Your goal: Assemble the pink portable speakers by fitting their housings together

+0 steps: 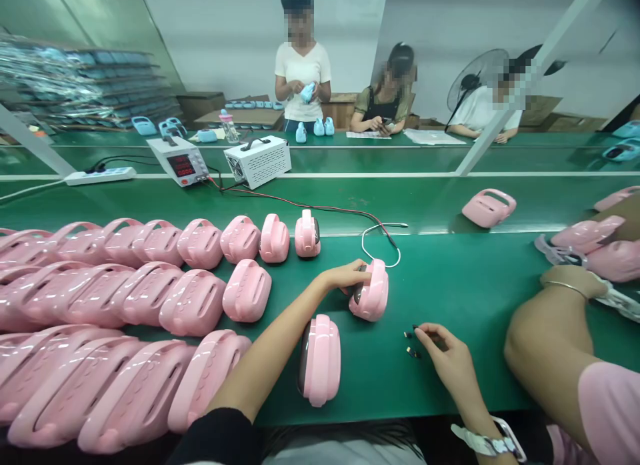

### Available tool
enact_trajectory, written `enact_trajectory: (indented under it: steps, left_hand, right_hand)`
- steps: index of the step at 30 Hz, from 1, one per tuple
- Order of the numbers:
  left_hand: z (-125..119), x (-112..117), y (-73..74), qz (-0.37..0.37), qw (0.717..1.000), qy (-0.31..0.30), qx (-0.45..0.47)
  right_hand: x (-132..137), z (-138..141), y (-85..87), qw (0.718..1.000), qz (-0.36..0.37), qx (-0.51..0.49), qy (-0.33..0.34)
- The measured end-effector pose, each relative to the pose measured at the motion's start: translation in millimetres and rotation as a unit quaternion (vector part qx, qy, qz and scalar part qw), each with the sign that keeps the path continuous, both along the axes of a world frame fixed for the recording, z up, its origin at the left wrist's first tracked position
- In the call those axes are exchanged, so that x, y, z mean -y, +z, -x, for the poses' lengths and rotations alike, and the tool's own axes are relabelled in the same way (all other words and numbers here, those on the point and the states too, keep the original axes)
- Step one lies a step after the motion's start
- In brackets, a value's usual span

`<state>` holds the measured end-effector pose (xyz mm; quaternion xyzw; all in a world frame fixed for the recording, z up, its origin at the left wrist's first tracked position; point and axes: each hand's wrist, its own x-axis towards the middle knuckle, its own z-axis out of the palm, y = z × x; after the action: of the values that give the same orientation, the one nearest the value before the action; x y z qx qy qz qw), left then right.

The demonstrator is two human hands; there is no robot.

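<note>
My left hand (353, 275) is closed on the handle side of a pink portable speaker (377, 295), which stands on the green table. Its dark front faces left, partly behind my fingers. Nearer to me, a second pink speaker (323, 361) stands upright beside my forearm. My right hand (447, 358) is low over the table, thumb and forefinger pinched at a tiny black piece (415, 327). Just by those fingertips lies another small black piece with a metal end (413, 352). The pieces are too small to name surely.
Rows of pink speakers (193, 301) fill the left side. A white cable (381, 225) curls behind my left hand, with red and black leads running to a power supply (183, 161). At right, a co-worker's arm (555, 325) reaches in. Several people sit or stand opposite.
</note>
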<state>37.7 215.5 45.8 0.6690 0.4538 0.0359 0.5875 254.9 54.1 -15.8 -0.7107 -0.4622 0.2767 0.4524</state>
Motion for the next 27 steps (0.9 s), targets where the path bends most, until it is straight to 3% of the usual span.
enact_trajectory:
  steps: [8,22,27]
  left_hand:
    - [2,3,-0.3,-0.017,1.000,0.008,-0.012]
    - [1,6,-2.2,-0.020,0.999,0.027,-0.005]
    - [9,5,10.8,-0.037,0.998,0.051,-0.019]
  right_hand:
    - [-6,16,1.4,0.996,0.023,-0.078,0.028]
    - [0,19,-1.8,0.993,0.015,-0.115,-0.008]
    - [1,17,-1.3,0.990,0.016,-0.140,-0.012]
